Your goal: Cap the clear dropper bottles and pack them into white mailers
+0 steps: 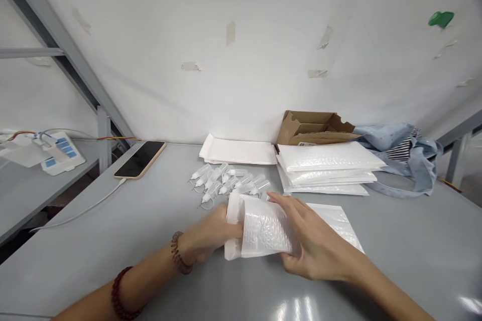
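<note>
A white bubble mailer [265,230] is held up over the table, its open mouth and flap facing left. My right hand [311,241] is closed around its right part, fingers along the top and thumb underneath. At the mouth is my left hand [211,233], curled, its fingertips inside the opening; what they hold, if anything, is hidden. Just beyond the mailer lies a cluster of small clear dropper bottles [214,174] with white tips. Another white mailer [337,220] lies flat on the table, partly behind my right hand.
A stack of white bubble mailers [327,158] stands at the back right, before an open cardboard box [316,125]. Flat white mailers [241,151] lie near the wall. A phone [140,159] with a cable is at left. Light-blue cloth [406,160] lies at far right.
</note>
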Tool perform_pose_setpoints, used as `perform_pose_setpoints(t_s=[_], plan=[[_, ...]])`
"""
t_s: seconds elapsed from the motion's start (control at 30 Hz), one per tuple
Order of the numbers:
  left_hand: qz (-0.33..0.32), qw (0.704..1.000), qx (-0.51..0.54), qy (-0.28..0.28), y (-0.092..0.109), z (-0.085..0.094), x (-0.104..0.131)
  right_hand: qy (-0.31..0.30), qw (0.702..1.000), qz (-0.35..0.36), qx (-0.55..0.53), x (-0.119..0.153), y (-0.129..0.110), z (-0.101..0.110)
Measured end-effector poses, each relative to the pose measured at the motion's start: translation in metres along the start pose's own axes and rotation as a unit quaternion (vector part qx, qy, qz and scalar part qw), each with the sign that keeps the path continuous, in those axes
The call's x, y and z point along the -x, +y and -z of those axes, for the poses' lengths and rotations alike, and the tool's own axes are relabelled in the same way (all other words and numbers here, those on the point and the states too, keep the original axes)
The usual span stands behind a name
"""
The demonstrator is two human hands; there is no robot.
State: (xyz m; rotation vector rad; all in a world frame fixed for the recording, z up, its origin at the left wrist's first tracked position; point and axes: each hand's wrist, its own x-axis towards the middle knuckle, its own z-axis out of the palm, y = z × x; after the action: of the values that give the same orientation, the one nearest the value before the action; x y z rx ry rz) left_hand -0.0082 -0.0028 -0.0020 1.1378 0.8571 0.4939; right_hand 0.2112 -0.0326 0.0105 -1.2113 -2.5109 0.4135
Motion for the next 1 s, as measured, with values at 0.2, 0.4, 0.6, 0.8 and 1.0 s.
perform_pose_setpoints(t_s=[0.2, 0.4, 0.6, 0.8, 1.0], plan=[[-0.008, 0.999, -0.024, 0.039, -0.009, -0.008, -0.004, 0.024, 0.998, 0.044, 0.04, -0.004, -0.006, -0.014], [0.014, 0.979, -0.2, 0.021, 0.02, 0.028, 0.006, 0.047, 0.997, 0.003, 0.066, -0.002, 0.008, -0.006], [0.043, 0.789, -0.54, 0.291, 0.033, 0.062, 0.016, 0.033, 0.996, -0.043, 0.071, -0.001, 0.014, 0.0], [0.07, 0.764, -0.585, 0.263, 0.02, 0.065, 0.007, 0.006, 0.997, -0.031, 0.073, -0.003, 0.013, -0.004], [0.073, 0.862, -0.466, 0.186, 0.046, 0.072, 0.031, 0.012, 0.998, -0.024, 0.058, -0.004, 0.014, -0.005]])
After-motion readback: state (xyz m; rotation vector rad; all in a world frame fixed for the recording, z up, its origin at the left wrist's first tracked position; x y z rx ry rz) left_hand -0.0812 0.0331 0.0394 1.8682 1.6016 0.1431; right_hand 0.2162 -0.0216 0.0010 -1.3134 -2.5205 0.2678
